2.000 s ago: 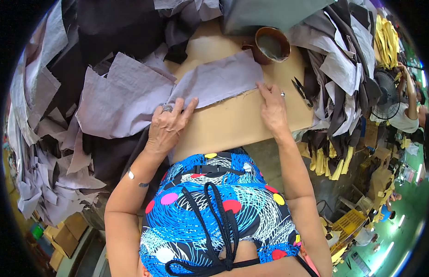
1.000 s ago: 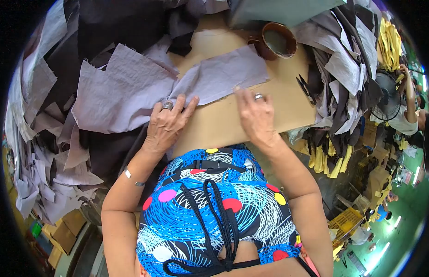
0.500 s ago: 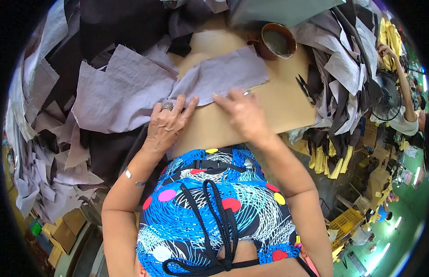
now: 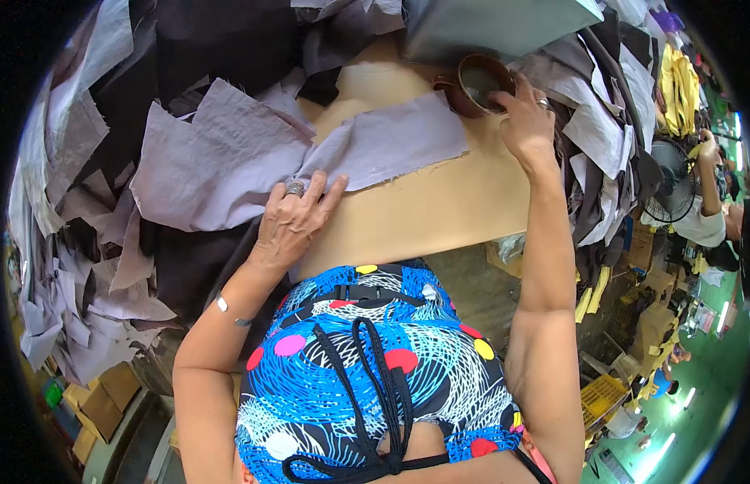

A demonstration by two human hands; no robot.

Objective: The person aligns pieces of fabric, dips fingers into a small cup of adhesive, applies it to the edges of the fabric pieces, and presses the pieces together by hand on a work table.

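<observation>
A pale lilac cloth piece (image 4: 403, 137) lies across the tan board (image 4: 423, 214), joining a wider lilac piece (image 4: 217, 161) at the left. My left hand (image 4: 298, 218) rests flat on the cloth's lower edge, fingers apart, with a ring on one finger. At the upper right, my right hand (image 4: 526, 121) is at the rim of a brown mug (image 4: 465, 95) that holds a cloudy, pale content. One fingertip dips inside the mug. The fingers are spread and hold nothing visible.
Dark and lilac fabric heaps (image 4: 76, 185) surround the left side; more cloth (image 4: 589, 121) is piled at the right. A grey box-like surface (image 4: 496, 28) stands behind the mug. Farther right are a black fan (image 4: 672, 181), yellow strips (image 4: 679, 89) and a person's arm (image 4: 708, 177).
My right hand has moved from the cloth's lower edge up and right to the mug. My left hand stays on the cloth. The black snips are now hidden from view.
</observation>
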